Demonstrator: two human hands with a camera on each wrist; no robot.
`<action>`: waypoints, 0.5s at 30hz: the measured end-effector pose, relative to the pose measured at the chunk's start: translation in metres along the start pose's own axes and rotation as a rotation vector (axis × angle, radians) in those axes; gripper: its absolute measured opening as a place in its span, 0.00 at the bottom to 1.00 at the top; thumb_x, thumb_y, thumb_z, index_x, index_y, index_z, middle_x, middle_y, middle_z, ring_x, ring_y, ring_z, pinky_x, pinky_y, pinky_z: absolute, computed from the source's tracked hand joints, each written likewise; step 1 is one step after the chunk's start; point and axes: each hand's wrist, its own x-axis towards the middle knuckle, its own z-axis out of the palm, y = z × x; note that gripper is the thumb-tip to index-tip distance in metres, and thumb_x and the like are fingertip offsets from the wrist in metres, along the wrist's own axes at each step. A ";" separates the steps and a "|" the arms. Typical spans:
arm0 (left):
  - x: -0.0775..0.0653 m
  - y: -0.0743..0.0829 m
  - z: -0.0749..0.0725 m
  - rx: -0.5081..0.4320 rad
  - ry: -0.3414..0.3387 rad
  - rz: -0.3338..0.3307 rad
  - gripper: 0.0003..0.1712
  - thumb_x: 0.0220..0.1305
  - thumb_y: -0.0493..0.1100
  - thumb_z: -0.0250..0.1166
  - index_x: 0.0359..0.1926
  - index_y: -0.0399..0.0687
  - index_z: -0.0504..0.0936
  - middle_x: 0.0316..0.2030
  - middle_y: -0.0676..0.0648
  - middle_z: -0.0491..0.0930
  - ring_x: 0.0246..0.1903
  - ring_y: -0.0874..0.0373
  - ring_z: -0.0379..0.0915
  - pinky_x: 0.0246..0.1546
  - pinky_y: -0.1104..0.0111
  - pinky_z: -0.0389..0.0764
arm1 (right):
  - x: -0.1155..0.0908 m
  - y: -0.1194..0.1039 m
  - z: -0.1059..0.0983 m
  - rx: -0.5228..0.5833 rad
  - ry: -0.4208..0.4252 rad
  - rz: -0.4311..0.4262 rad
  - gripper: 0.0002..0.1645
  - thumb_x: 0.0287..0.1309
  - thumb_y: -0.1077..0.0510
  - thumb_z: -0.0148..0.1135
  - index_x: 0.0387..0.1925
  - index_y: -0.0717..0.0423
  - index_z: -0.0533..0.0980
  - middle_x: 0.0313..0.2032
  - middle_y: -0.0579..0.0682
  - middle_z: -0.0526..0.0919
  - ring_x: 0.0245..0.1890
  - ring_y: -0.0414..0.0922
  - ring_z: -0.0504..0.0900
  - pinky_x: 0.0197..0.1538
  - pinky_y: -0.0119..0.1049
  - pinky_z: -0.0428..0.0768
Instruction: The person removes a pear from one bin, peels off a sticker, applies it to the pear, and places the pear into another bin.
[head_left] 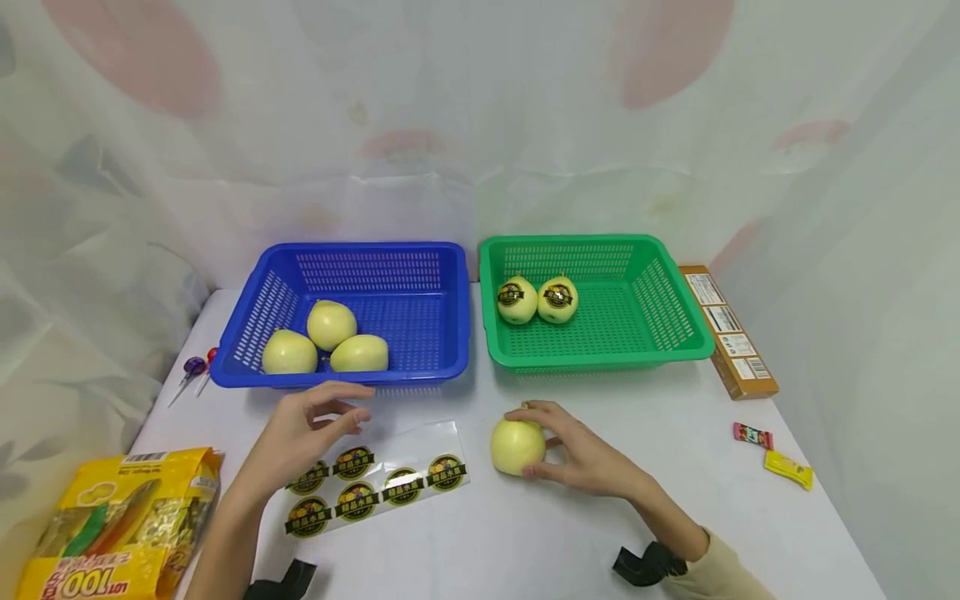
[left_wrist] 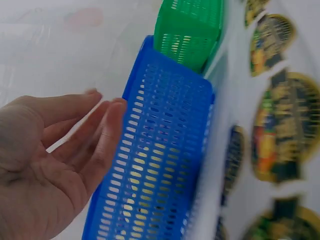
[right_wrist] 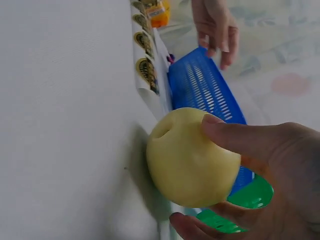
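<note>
My right hand (head_left: 577, 450) grips a pale yellow-green pear (head_left: 517, 447) on the white table, thumb on one side and fingers round the other. In the right wrist view the same pear (right_wrist: 192, 157) shows no sticker on its visible side. Over the sheet of round fruit stickers (head_left: 405, 454) hovers my left hand (head_left: 307, 425), its fingers loosely bent with nothing between them. Behind it, a blue basket (head_left: 405, 377) holds three plain pears (head_left: 332, 325). Two pears with black-and-gold stickers (head_left: 557, 298) sit at the left of a green basket (head_left: 600, 360).
A yellow candy bag (head_left: 127, 517) lies at the front left, and lollipops (head_left: 195, 367) lie beside the blue basket. To the right are a brown box (head_left: 731, 333), a red wrapped candy (head_left: 752, 435) and a yellow one (head_left: 789, 469). Patterned curtains (head_left: 480, 125) hang behind the table.
</note>
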 end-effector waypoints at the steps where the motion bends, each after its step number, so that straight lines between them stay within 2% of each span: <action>1: -0.005 -0.001 0.002 0.022 -0.002 -0.020 0.14 0.76 0.42 0.70 0.59 0.52 0.89 0.56 0.42 0.90 0.43 0.59 0.92 0.49 0.68 0.94 | 0.000 -0.002 -0.001 -0.027 0.014 0.006 0.42 0.64 0.50 0.79 0.77 0.42 0.72 0.76 0.57 0.71 0.73 0.58 0.75 0.61 0.46 0.90; 5: -0.026 -0.009 0.014 0.113 -0.006 -0.123 0.15 0.75 0.43 0.72 0.59 0.51 0.89 0.55 0.45 0.90 0.46 0.61 0.89 0.48 0.67 0.94 | 0.001 -0.020 -0.003 -0.211 0.110 0.046 0.42 0.61 0.45 0.81 0.74 0.39 0.75 0.71 0.52 0.77 0.70 0.56 0.78 0.65 0.59 0.85; 8: -0.037 -0.018 0.022 0.179 -0.007 -0.187 0.18 0.72 0.41 0.74 0.61 0.48 0.88 0.54 0.46 0.89 0.46 0.61 0.86 0.47 0.69 0.93 | 0.007 -0.040 0.000 -0.322 0.200 0.046 0.39 0.58 0.43 0.83 0.70 0.38 0.79 0.64 0.51 0.80 0.64 0.52 0.79 0.64 0.59 0.83; 10: -0.041 -0.025 0.026 0.229 -0.008 -0.210 0.21 0.70 0.41 0.76 0.62 0.47 0.87 0.55 0.45 0.88 0.47 0.58 0.85 0.46 0.68 0.92 | 0.014 -0.054 0.009 -0.325 0.224 0.004 0.36 0.57 0.45 0.83 0.67 0.39 0.81 0.61 0.50 0.81 0.62 0.50 0.79 0.63 0.55 0.83; 12: -0.044 -0.031 0.029 0.280 -0.004 -0.222 0.24 0.67 0.41 0.78 0.63 0.46 0.86 0.57 0.42 0.86 0.49 0.54 0.84 0.48 0.63 0.91 | 0.025 -0.066 0.023 -0.291 0.190 -0.067 0.32 0.59 0.47 0.82 0.64 0.43 0.82 0.59 0.49 0.83 0.62 0.49 0.80 0.64 0.51 0.83; 15: -0.046 -0.039 0.030 0.338 0.004 -0.238 0.27 0.63 0.42 0.81 0.63 0.45 0.86 0.60 0.37 0.82 0.54 0.46 0.80 0.53 0.51 0.86 | 0.050 -0.079 0.053 -0.218 0.033 -0.141 0.27 0.67 0.48 0.76 0.65 0.46 0.81 0.62 0.46 0.85 0.66 0.45 0.81 0.71 0.46 0.82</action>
